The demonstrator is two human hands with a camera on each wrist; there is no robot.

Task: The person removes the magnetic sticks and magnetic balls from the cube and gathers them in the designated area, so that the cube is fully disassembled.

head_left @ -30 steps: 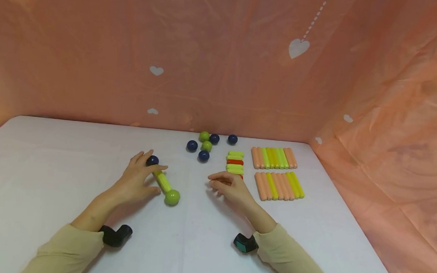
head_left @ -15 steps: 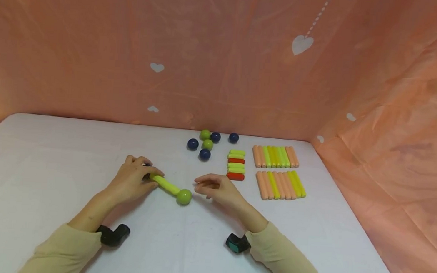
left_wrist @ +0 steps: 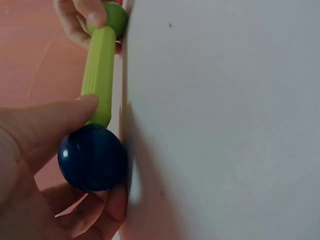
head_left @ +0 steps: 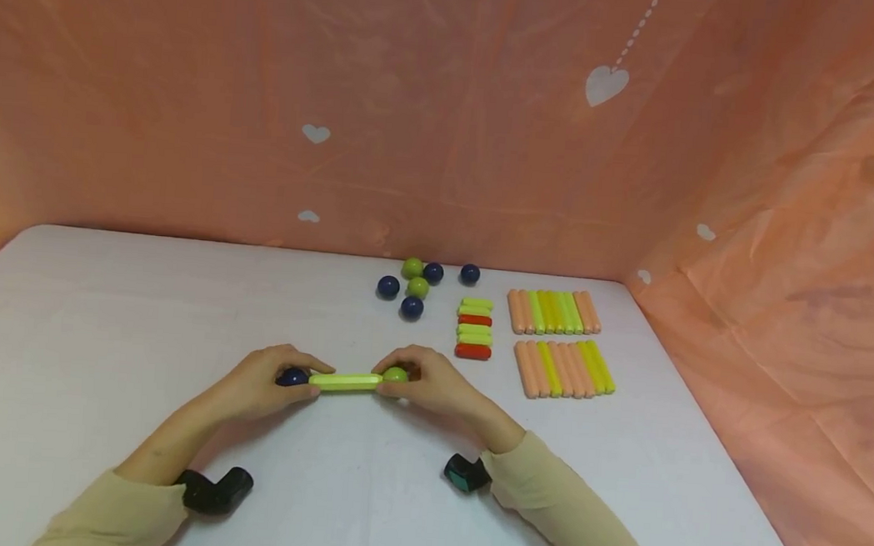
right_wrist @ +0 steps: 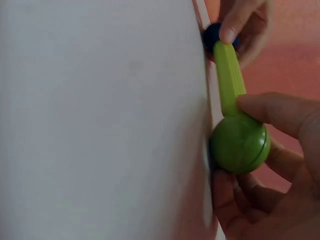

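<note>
A yellow-green rod (head_left: 345, 382) lies left to right between both hands in the head view, a dark blue ball (left_wrist: 92, 159) at its left end and a green ball (right_wrist: 240, 144) at its right end. My left hand (head_left: 261, 383) grips the blue-ball end, its thumb on the rod beside the ball and fingers curled around behind. At the other end my right hand (head_left: 438, 383) holds the rod with its thumb close to the green ball, fingers bent around the ball. Both balls are partly covered by fingers in the head view.
Several loose blue balls (head_left: 411, 308) and green balls (head_left: 418, 288) sit at the back middle. Right of them is a column of short green and red rods (head_left: 474, 330). Farther right lie two rows of longer sticks, an upper row (head_left: 553, 313) and a lower row (head_left: 565, 369).
The rod has swung from a slant to nearly level across the view, its green end moving right and farther away. My right hand has come left and now grips that end.
</note>
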